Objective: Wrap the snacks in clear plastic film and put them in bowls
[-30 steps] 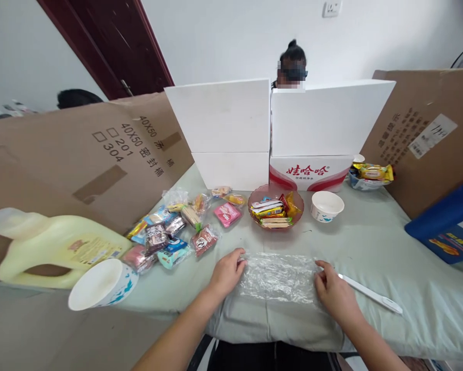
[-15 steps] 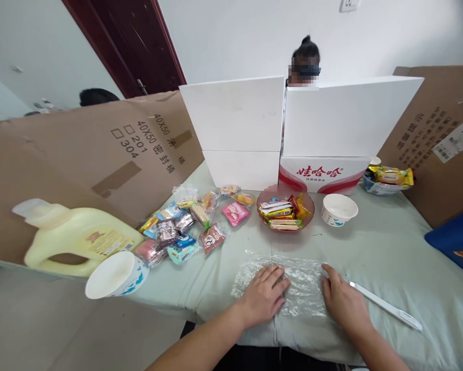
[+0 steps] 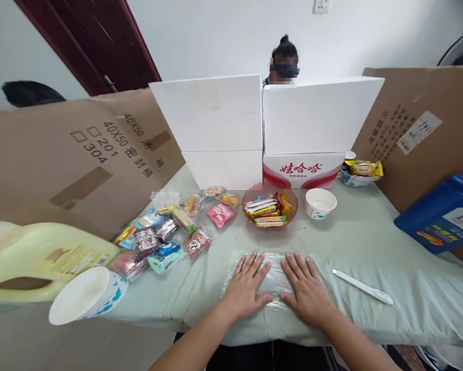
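A sheet of clear plastic wrap [image 3: 272, 257] lies flat on the pale green cloth near the table's front edge. My left hand [image 3: 246, 288] presses flat on its left half, fingers spread. My right hand [image 3: 306, 288] presses flat on its right half, fingers spread as well. The two hands lie side by side, thumbs almost touching. A white knife-like tool [image 3: 362, 286] lies on the cloth just right of my right hand, untouched.
A pink bowl of snacks [image 3: 270, 207] and a white paper cup [image 3: 320, 202] stand behind the wrap. Several snack packets [image 3: 169, 232] lie at left, with a yellow jug [image 3: 38, 257] and a tipped cup [image 3: 86, 294]. White boxes [image 3: 266, 129] and cardboard enclose the table; a person sits behind them.
My right hand has moved left off the tool's end onto the wrap. My left hand has flattened further over the sheet. Both palms now press the wrap side by side.
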Motion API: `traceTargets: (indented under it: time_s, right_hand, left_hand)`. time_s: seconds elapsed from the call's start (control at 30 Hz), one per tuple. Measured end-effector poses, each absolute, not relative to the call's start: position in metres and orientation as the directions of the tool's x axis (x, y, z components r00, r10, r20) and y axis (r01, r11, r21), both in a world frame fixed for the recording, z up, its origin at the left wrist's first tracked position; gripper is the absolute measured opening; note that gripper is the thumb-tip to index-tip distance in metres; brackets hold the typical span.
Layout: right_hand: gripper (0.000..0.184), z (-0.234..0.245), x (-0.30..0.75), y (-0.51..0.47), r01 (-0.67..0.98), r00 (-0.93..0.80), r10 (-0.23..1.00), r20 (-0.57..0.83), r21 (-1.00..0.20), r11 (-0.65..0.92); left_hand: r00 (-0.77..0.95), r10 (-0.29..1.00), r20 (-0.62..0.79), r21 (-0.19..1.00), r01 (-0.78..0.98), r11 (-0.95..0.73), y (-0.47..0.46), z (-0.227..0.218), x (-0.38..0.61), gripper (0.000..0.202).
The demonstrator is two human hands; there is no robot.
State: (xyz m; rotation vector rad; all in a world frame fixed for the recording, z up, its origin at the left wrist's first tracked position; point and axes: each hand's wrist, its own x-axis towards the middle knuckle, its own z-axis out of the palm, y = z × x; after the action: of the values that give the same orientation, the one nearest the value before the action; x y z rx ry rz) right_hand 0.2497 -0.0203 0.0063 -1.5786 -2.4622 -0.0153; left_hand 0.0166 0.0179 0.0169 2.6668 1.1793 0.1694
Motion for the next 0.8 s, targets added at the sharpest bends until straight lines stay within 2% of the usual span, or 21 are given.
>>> traceTargets:
  time_s: [0.1,0.2,0.3,0.4,0.5,0.6,0.7,0.8]
  right_hand:
    - [0.079,-0.005,0.256,-0.022,0.937,-0.310,0.942,0.128,-0.125,0.325]
    - [0.082,-0.008,0.273,-0.032,0.964,-0.212,0.965,0.154,-0.128,0.232]
    - [0.081,-0.002,0.295,-0.050,0.940,-0.273,0.943,0.190,-0.154,0.303]
    - [0.064,0.006,0.315,-0.071,0.852,-0.452,0.879,0.151,-0.219,0.476]
    - [0.038,0.010,0.325,-0.084,0.820,-0.480,0.867,0.133,-0.284,0.498]
    - [0.026,0.013,0.328,-0.089,0.808,-0.461,0.871,0.168,-0.326,0.491]
    - [0.025,0.018,0.327,-0.087,0.787,-0.434,0.877,0.208,-0.387,0.481]
    - [0.026,0.024,0.324,-0.074,0.800,-0.302,0.923,0.240,-0.463,0.382]
  left_hand:
    - [0.620,0.784,0.024,0.194,0.767,-0.612,0.025,0.015,-0.007,0.071]
    - [0.499,0.862,0.088,0.149,0.849,-0.506,0.027,0.014,-0.038,0.068]
    - [0.531,0.832,0.162,0.184,0.812,-0.554,0.018,0.018,-0.064,0.066]
    - [0.695,0.700,0.161,0.263,0.654,-0.709,0.005,0.027,-0.074,0.047]
    - [0.756,0.629,0.182,0.299,0.567,-0.767,-0.002,0.033,-0.074,0.025]
    - [0.760,0.597,0.255,0.308,0.522,-0.796,-0.003,0.035,-0.072,0.025]
    - [0.739,0.605,0.296,0.363,0.499,-0.787,0.000,0.038,-0.070,0.024]
    - [0.623,0.725,0.293,0.469,0.567,-0.677,0.008,0.041,-0.063,0.019]
